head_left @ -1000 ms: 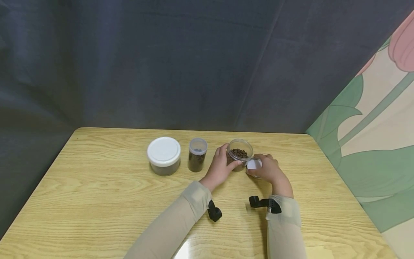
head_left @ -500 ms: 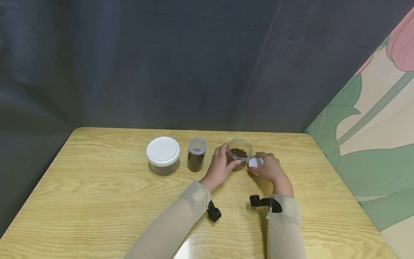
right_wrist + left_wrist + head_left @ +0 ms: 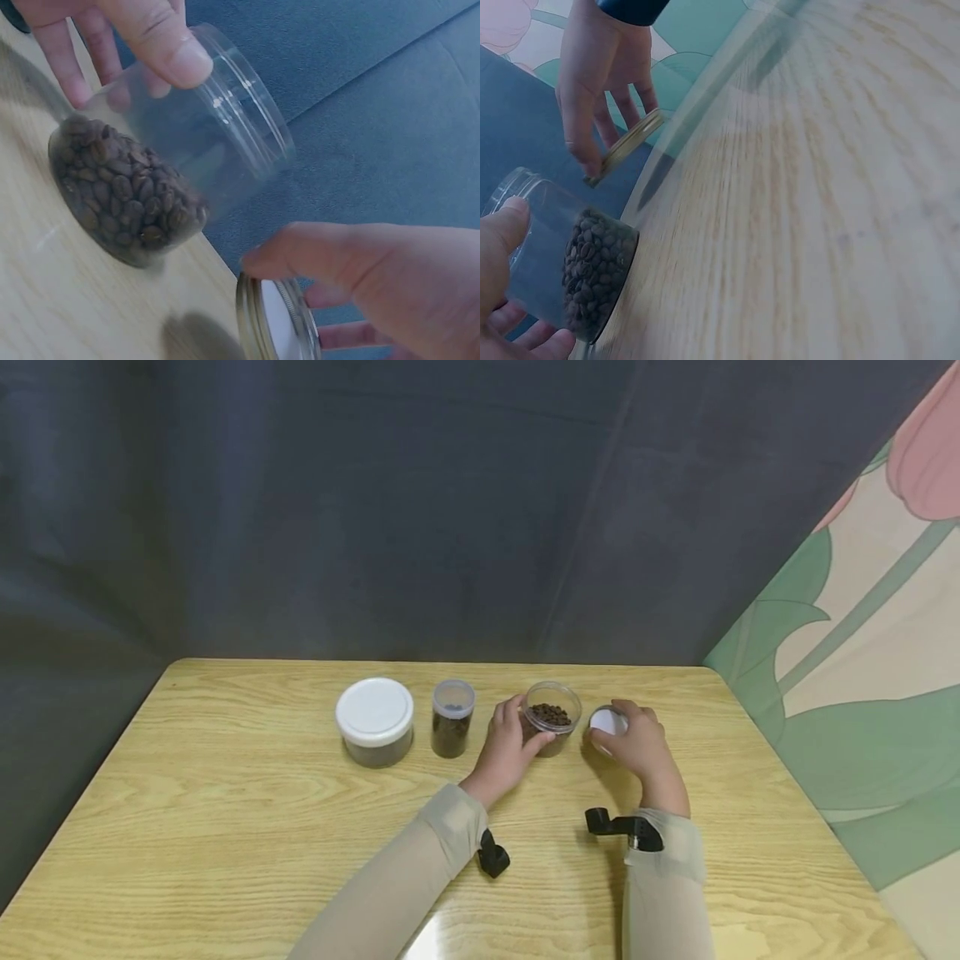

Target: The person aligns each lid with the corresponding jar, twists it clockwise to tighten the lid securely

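Note:
My left hand [image 3: 504, 752] grips a clear, open-topped jar [image 3: 232, 127] around its side, thumb near the threaded rim. Coffee beans [image 3: 124, 187] fill its lower part, and the jar stands on the table. To its right, my right hand [image 3: 641, 747] pinches a round screw lid [image 3: 259, 319] by the edge, gold-coloured outside with a white inner face. That lid is apart from the jar and held just above the tabletop, as the left wrist view shows.
Left of the jar stands a slim clear canister [image 3: 452, 727] with a translucent lid and dark contents. Farther left is a wider tub [image 3: 375, 718] with a white lid. A dark curtain [image 3: 420, 527] hangs behind the wooden table [image 3: 225, 827].
My right hand has moved the lid to the right, away from the jar's side, leaving a gap between them. The left hand keeps its hold on the jar.

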`<state>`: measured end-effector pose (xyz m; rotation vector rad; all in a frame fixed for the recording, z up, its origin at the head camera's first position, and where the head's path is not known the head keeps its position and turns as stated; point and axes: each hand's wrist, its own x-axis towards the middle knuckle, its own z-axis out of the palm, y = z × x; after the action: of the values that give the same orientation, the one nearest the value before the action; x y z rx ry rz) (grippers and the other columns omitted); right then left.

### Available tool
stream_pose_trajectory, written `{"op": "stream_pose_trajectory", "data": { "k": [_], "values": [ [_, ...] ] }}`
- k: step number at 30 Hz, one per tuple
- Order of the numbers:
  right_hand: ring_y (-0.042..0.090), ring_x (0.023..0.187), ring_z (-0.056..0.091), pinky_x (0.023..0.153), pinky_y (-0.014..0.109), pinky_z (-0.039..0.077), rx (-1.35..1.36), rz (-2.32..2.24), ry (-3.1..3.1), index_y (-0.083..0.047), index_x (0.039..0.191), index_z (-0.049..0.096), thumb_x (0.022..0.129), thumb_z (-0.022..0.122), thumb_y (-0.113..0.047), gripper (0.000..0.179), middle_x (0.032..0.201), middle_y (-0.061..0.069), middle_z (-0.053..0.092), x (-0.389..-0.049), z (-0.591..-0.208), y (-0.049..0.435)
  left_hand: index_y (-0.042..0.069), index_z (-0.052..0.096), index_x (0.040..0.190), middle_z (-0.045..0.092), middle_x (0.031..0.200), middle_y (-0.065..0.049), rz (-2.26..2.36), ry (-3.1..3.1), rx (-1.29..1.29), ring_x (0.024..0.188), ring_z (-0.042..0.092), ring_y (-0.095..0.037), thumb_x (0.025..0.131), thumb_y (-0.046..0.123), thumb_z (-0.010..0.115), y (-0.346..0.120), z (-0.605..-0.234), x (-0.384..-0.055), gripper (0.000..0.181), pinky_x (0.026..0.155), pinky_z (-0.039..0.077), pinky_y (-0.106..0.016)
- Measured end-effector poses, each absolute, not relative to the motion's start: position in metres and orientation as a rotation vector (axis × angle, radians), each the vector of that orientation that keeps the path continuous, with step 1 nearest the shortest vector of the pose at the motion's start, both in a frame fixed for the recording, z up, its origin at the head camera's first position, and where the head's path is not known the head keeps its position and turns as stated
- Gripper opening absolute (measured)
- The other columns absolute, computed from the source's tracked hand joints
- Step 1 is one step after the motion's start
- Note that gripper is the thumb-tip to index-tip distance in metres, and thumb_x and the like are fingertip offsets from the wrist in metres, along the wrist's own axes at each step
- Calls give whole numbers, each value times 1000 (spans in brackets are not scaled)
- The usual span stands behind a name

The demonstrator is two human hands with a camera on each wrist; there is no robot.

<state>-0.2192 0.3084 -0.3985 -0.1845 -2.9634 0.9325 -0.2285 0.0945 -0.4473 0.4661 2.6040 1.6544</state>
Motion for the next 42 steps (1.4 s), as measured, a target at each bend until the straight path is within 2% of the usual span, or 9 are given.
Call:
{"op": "stream_pose_trajectory", "data": {
  "k": [6,13,22,29,35,42],
  "values": [
    [58,124,44,101,68,44,-204,984,-2894,9,148,39,93,69,-26,71,142,43,36,-220,-397,309,5,25,157,31,154,-22,1652,2593,452,141,37,-38,100,36,65,92,-446,-224,76,113,41,-51],
    [54,122,47,100,65,47,-221,1017,-2837,9,150,36,94,69,-27,74,141,40,38,-220,-394,307,7,24,158,30,156,-20,1669,2556,462,142,36,-37,100,37,65,86,-449,-219,77,113,41,-53],
    [52,125,46,97,61,48,-139,1200,-2703,0,155,34,97,67,-32,74,146,34,36,-218,-393,308,7,22,159,31,155,-20,1669,2505,493,139,41,-36,99,38,65,77,-452,-214,80,112,42,-52],
    [47,120,45,92,55,47,-27,1278,-2609,-4,151,43,96,68,-29,65,143,29,38,-218,-392,305,5,21,159,33,152,-20,1682,2466,557,132,47,-32,100,38,64,67,-452,-209,80,110,45,-48],
    [42,120,45,88,46,47,12,1354,-2566,-2,147,41,97,68,-30,63,148,23,36,-216,-391,304,4,21,159,35,149,-20,1684,2417,605,123,53,-28,101,35,64,61,-452,-206,79,105,48,-44],
    [38,120,44,93,42,44,46,1422,-2518,0,143,36,98,68,-32,64,145,20,37,-216,-392,302,4,23,158,34,151,-20,1684,2376,658,130,49,-29,101,32,65,55,-452,-202,77,110,46,-40]
  ]
}}
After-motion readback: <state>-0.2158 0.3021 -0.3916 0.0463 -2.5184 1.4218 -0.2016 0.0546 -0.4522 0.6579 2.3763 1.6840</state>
